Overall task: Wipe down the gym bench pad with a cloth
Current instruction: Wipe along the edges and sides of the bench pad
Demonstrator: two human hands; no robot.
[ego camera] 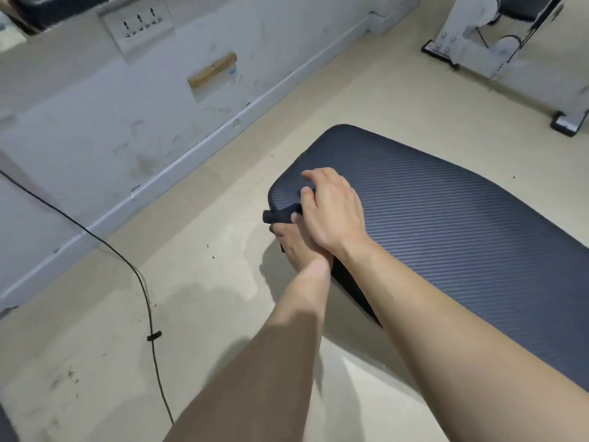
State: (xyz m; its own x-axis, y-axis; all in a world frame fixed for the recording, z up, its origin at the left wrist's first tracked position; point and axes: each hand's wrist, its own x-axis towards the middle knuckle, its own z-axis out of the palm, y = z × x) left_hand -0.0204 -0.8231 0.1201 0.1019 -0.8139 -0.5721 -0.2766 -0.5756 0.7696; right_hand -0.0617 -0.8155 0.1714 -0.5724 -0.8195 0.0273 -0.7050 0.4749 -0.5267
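Observation:
The dark navy ribbed bench pad (446, 218) runs from the centre of the view toward the right edge. A small dark cloth (280, 216) shows at the pad's near left corner. My right hand (331, 212) lies over that corner, its fingers curled down onto the cloth. My left hand (294, 244) is mostly hidden beneath the right wrist, at the pad's side edge just under the cloth; whether it holds the cloth is unclear.
A black cable (140, 282) trails across the beige floor on the left. A scuffed white wall with a socket plate (140, 23) stands behind. The base of a white gym machine (497, 49) sits at the top right.

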